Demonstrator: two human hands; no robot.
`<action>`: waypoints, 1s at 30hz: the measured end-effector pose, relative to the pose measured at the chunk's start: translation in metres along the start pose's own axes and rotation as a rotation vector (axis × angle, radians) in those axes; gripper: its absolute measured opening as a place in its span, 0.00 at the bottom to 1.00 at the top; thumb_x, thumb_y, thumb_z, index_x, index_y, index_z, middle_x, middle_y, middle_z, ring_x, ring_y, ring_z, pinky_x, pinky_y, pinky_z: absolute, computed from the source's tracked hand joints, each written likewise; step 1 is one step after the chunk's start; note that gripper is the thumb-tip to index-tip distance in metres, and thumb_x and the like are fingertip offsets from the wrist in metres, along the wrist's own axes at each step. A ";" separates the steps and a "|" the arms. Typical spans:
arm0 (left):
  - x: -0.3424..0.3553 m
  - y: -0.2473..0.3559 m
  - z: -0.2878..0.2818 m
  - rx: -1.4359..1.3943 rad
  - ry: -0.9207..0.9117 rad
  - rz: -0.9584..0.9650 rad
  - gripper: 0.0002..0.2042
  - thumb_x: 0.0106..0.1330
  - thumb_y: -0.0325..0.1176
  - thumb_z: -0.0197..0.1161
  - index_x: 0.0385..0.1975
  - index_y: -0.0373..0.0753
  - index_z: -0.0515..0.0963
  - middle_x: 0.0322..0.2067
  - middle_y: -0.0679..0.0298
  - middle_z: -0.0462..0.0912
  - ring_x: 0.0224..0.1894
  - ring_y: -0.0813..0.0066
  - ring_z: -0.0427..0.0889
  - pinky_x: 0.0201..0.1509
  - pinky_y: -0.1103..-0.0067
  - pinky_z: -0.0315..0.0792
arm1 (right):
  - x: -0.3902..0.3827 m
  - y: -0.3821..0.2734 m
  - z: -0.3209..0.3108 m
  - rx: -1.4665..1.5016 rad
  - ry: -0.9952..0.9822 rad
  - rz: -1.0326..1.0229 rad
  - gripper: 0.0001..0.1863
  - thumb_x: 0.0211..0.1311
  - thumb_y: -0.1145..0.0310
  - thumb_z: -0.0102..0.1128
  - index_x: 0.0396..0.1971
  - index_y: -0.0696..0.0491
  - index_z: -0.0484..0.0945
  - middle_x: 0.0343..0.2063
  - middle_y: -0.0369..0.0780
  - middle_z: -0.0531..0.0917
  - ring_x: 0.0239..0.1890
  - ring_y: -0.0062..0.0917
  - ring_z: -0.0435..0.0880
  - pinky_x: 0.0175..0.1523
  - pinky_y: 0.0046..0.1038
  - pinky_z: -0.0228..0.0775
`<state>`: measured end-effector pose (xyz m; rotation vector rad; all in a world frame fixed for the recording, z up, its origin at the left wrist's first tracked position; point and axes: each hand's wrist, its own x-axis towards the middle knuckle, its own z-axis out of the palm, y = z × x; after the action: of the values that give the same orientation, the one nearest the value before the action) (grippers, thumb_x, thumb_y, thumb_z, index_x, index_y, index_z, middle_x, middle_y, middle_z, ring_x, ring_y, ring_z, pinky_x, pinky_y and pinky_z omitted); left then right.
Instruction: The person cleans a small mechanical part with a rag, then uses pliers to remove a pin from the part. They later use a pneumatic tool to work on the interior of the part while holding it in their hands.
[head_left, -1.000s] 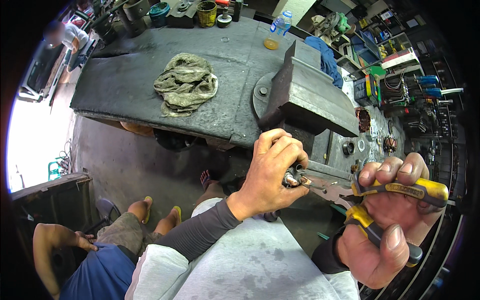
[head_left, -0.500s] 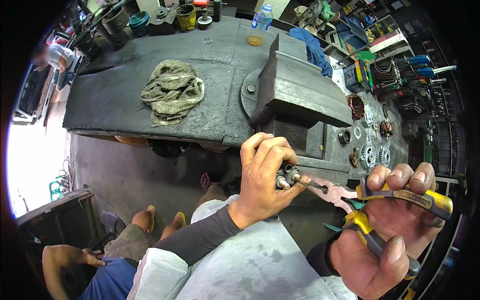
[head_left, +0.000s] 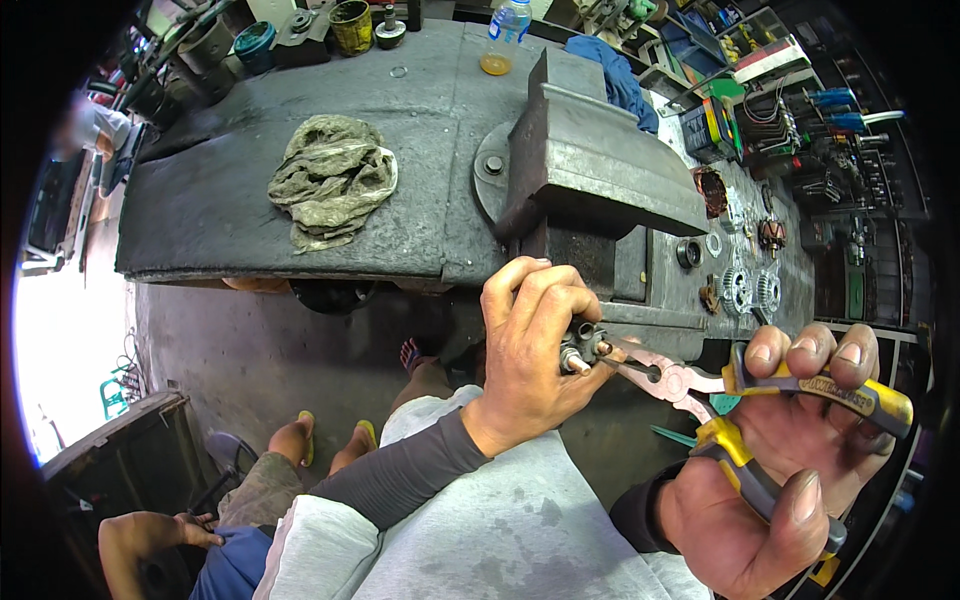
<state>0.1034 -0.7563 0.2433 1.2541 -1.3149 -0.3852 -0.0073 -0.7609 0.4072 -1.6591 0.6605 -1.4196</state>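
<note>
My left hand (head_left: pixel 540 350) is closed around a small dark metal part (head_left: pixel 577 358) with copper-coloured studs; the fingers hide most of it, so its exact kind does not show. Gripped in my right hand (head_left: pixel 800 440) is a pair of long-nose pliers (head_left: pixel 672 378) with yellow and grey handles, which are spread apart. The slim jaw tips reach the studs on the part, beside my left thumb. Whether the jaws pinch a stud cannot be made out. Both hands are in front of the workbench, above my light grey clothing.
A large bench vise (head_left: pixel 610 165) stands just beyond my hands. On the bench (head_left: pixel 420 190) lie a crumpled rag (head_left: pixel 335 180), a bottle (head_left: pixel 505 38) and, to the right, alternator-like parts (head_left: pixel 737 290). Tools hang at far right. A seated person (head_left: pixel 240 540) is at lower left.
The view has shifted slightly, so the bench sits a little higher and further left. The part has turned slightly in my left hand; the pliers stay against it, handles still spread.
</note>
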 end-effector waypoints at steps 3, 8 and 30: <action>-0.001 0.000 0.001 -0.006 0.001 -0.006 0.20 0.51 0.39 0.82 0.38 0.42 0.78 0.42 0.64 0.78 0.57 0.54 0.70 0.65 0.61 0.62 | -0.001 -0.004 0.006 -0.092 0.081 0.052 0.37 0.60 0.60 0.61 0.69 0.57 0.65 0.57 0.50 0.65 0.58 0.39 0.67 0.61 0.42 0.67; 0.000 -0.001 0.000 -0.017 -0.006 -0.009 0.20 0.51 0.39 0.81 0.38 0.42 0.78 0.43 0.63 0.78 0.57 0.54 0.70 0.65 0.61 0.62 | -0.005 -0.003 0.017 -0.191 0.262 0.075 0.41 0.57 0.62 0.64 0.71 0.57 0.62 0.54 0.49 0.65 0.56 0.38 0.68 0.56 0.43 0.69; 0.002 -0.002 0.003 -0.002 0.025 0.007 0.23 0.47 0.38 0.86 0.36 0.43 0.76 0.41 0.63 0.78 0.53 0.57 0.71 0.62 0.63 0.65 | 0.003 0.001 -0.014 -0.018 -0.076 -0.030 0.32 0.66 0.70 0.55 0.71 0.49 0.67 0.62 0.49 0.69 0.60 0.45 0.72 0.57 0.49 0.71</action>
<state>0.1026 -0.7600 0.2424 1.2488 -1.2973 -0.3650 -0.0198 -0.7674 0.4075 -1.7349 0.6091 -1.3682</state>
